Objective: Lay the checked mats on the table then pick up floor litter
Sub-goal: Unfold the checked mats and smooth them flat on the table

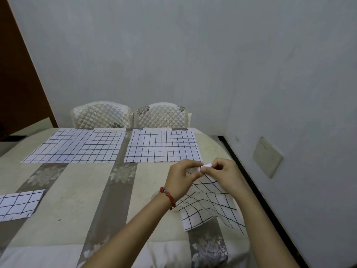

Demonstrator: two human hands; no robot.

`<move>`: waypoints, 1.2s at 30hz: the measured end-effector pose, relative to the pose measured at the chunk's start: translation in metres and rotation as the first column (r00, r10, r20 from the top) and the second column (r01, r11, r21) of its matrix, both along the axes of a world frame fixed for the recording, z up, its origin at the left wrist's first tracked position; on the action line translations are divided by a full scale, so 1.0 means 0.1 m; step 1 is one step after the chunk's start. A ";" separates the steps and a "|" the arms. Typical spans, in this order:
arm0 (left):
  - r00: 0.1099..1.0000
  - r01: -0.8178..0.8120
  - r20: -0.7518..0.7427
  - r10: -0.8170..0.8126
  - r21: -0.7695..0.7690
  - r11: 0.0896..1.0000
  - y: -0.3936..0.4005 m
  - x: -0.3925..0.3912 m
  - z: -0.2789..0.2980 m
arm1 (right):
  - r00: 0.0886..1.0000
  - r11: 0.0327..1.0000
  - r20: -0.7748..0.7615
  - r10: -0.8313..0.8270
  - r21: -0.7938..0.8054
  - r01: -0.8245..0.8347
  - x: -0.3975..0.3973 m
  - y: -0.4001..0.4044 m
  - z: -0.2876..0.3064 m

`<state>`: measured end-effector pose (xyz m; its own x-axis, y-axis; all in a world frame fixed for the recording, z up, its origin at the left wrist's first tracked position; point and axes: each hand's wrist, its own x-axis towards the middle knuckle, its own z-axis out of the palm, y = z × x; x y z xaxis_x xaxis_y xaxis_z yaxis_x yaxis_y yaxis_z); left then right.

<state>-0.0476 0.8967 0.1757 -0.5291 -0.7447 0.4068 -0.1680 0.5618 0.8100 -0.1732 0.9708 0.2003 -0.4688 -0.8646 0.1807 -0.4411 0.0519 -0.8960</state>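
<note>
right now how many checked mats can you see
4: far-left mat, far-right mat, one at the near-left edge, partly cut off, and one held by both hands.

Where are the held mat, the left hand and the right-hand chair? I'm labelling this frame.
held mat [206, 206], head view: its hanging checked middle.
left hand [180, 177], head view: back of the hand.
right-hand chair [161, 116], head view: its quilted backrest.
</note>
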 end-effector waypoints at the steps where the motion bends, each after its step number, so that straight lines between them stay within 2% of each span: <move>1: 1.000 -0.013 -0.011 0.013 0.019 1.000 0.00 0.00 0.00 | 1.000 1.000 0.012 0.003 0.004 -0.003 -0.01 0.00 0.00; 4: 0.999 -0.037 -0.029 0.041 0.105 0.994 -0.03 0.02 0.02 | 0.998 0.999 0.052 0.032 0.008 -0.032 -0.02 0.01 -0.05; 9: 0.999 0.047 -0.040 -0.037 0.278 0.960 -0.05 0.07 0.04 | 0.989 0.998 0.131 0.067 0.000 -0.067 0.00 0.00 -0.08; 14: 0.995 0.006 -0.097 0.034 0.387 0.922 -0.10 0.14 0.00 | 0.980 0.996 0.179 0.091 -0.012 -0.090 -0.01 0.02 -0.11; 18: 0.993 -0.023 -0.098 0.063 0.370 0.929 -0.13 0.18 -0.02 | 0.975 0.994 0.194 0.108 -0.033 -0.103 0.00 0.05 -0.11; 23: 0.994 -0.060 -0.070 0.082 0.272 0.960 -0.18 0.21 -0.02 | 0.971 0.993 0.210 0.114 -0.057 -0.104 -0.01 0.05 -0.11; 26: 0.999 0.001 -0.037 0.009 0.262 0.965 -0.17 0.18 0.00 | 0.968 0.990 0.208 0.142 -0.050 -0.135 -0.01 0.04 -0.10; 30: 0.993 0.070 0.083 -0.088 0.197 0.978 -0.13 0.13 0.00 | 0.957 0.982 0.221 0.188 -0.041 -0.183 -0.01 0.03 -0.08; 36: 0.998 0.030 -0.062 -0.014 0.261 0.965 -0.09 0.10 -0.02 | 0.974 0.994 0.201 0.108 -0.027 -0.105 -0.05 0.03 -0.12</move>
